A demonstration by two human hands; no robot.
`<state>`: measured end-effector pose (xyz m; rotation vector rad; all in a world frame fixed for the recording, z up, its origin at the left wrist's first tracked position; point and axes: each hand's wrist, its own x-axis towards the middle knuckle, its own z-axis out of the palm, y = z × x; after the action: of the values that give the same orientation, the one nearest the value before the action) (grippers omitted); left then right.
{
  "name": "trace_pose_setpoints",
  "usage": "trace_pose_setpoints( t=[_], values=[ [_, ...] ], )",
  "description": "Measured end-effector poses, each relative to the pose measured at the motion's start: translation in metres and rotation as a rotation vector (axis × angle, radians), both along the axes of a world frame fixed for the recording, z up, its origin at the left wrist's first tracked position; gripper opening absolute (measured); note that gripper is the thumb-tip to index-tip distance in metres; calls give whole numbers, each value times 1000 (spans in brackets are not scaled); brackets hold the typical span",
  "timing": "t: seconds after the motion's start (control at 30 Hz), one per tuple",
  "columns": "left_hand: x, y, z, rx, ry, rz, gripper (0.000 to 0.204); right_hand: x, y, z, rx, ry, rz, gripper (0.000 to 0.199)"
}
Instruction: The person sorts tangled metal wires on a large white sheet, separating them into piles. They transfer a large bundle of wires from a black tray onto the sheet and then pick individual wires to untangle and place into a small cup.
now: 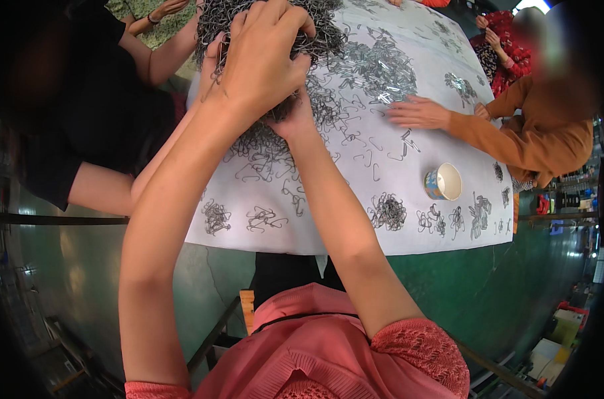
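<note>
Hooks lie beneath left hand, around right hand; grips can't be discerned.

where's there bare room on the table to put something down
The sheet is bare between the cup and loose hooks, and from the cup rightward to the small edge piles. It is crowded around the left hand and right hand, at the dark heap.

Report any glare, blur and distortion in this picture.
Head view: glints on the metal pieces and a washed-out light at upper right; head view: a smeared patch above the brown sleeve; head view: the white tabletop's near edge bows and corners go black.
</note>
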<state>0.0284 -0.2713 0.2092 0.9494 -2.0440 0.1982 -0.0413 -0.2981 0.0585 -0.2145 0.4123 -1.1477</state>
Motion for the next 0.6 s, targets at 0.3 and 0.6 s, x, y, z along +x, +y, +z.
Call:
trace_pose_setpoints(
  t=[0.3,0.6],
  values=[
    [-5,6,2,-17,32,27,24,-13,5,4,46,132,41,65],
    [0,18,18,38,29,10,24,8,8,3,-22,-98,103,62]
  ],
)
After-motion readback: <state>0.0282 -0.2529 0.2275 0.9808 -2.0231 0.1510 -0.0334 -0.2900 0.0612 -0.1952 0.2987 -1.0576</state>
